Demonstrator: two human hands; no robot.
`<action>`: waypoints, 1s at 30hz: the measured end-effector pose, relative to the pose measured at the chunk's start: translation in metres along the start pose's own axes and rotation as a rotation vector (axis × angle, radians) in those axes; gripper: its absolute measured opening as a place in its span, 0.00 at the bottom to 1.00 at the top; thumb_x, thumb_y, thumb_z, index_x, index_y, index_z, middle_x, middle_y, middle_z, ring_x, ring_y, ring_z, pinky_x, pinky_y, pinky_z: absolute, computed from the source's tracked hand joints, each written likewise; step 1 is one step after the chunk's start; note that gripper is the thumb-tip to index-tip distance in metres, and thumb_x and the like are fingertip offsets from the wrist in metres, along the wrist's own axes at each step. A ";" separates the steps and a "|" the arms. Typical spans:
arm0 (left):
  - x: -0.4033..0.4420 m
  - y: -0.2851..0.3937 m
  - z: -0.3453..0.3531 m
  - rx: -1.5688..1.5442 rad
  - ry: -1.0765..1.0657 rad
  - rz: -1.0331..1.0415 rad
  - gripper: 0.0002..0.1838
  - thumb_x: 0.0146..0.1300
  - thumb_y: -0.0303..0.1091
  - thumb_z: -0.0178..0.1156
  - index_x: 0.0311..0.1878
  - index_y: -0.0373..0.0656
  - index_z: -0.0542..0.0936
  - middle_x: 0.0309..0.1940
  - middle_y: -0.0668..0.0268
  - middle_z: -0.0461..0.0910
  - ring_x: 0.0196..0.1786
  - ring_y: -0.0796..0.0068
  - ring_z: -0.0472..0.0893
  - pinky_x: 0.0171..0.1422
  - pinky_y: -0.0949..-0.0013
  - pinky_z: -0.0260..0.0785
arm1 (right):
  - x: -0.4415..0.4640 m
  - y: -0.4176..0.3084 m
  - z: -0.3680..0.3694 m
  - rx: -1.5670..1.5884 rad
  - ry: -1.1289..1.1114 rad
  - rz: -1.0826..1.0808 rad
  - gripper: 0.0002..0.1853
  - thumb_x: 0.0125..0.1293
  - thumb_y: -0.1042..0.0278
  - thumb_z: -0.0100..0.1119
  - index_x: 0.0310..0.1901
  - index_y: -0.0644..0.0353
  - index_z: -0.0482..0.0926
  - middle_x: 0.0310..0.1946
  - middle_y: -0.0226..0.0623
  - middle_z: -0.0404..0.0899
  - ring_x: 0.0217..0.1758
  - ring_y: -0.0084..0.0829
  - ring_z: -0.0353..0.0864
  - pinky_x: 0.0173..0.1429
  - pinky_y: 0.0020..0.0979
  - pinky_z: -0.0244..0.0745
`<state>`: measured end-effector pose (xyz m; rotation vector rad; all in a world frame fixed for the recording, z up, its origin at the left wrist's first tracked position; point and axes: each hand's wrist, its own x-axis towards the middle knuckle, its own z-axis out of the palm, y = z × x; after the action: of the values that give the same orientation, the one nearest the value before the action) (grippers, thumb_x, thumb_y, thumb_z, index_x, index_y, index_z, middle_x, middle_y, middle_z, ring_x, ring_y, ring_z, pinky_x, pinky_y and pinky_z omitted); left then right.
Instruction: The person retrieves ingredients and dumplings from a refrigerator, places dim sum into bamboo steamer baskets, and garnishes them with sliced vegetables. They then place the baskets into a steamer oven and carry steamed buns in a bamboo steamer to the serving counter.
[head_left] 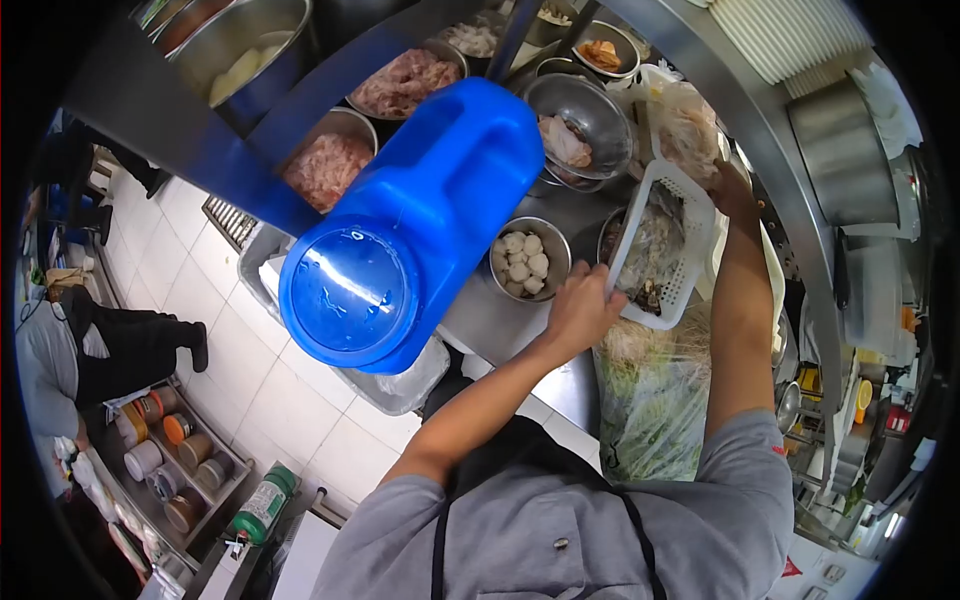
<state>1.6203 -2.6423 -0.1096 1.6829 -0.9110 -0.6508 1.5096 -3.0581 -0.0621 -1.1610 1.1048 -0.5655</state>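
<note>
My left hand (583,312) is closed on the near-left rim of a white plastic basket (693,262), which is tilted. Inside the basket lies a clear plastic bag (660,225) with dark pieces below it. At the basket's far right, my right hand (735,192) is closed at the edge of a knotted plastic bag (688,135) with pale contents; its fingertips are partly hidden. Just left of my left hand stands a steel bowl of white balls (520,262). Under the basket lies a large clear bag of leafy greens (655,400).
A big blue plastic jug (450,190) looms at the left front. Behind it are bowls of minced meat (408,82) and a steel bowl (580,110) with raw meat. A steel shelf edge (800,150) curves along the right. Another person's legs (130,345) show at far left.
</note>
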 end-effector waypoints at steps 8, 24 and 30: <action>-0.026 -0.003 0.011 -0.139 -0.151 -0.051 0.13 0.59 0.38 0.61 0.35 0.36 0.78 0.32 0.51 0.78 0.38 0.48 0.80 0.44 0.52 0.71 | 0.024 0.023 -0.026 -0.105 -0.385 0.011 0.10 0.69 0.70 0.52 0.48 0.60 0.79 0.42 0.33 0.82 0.39 0.25 0.83 0.35 0.25 0.79; -0.026 -0.022 0.022 -0.096 -0.144 0.052 0.13 0.63 0.38 0.64 0.38 0.36 0.79 0.31 0.56 0.78 0.30 0.62 0.79 0.37 0.62 0.72 | -0.036 0.036 -0.114 0.694 0.136 -0.540 0.11 0.66 0.68 0.61 0.50 0.53 0.77 0.39 0.30 0.81 0.36 0.24 0.81 0.29 0.21 0.78; -0.026 0.000 0.003 0.067 0.123 0.174 0.11 0.62 0.34 0.65 0.31 0.37 0.76 0.24 0.59 0.78 0.26 0.65 0.78 0.32 0.62 0.69 | -0.083 0.003 -0.117 0.722 0.142 -0.698 0.08 0.68 0.67 0.58 0.48 0.54 0.77 0.37 0.31 0.80 0.34 0.24 0.79 0.28 0.22 0.75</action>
<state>1.6038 -2.6220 -0.1112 1.6611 -0.9866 -0.3992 1.3706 -3.0384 -0.0318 -0.8374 0.4879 -1.4673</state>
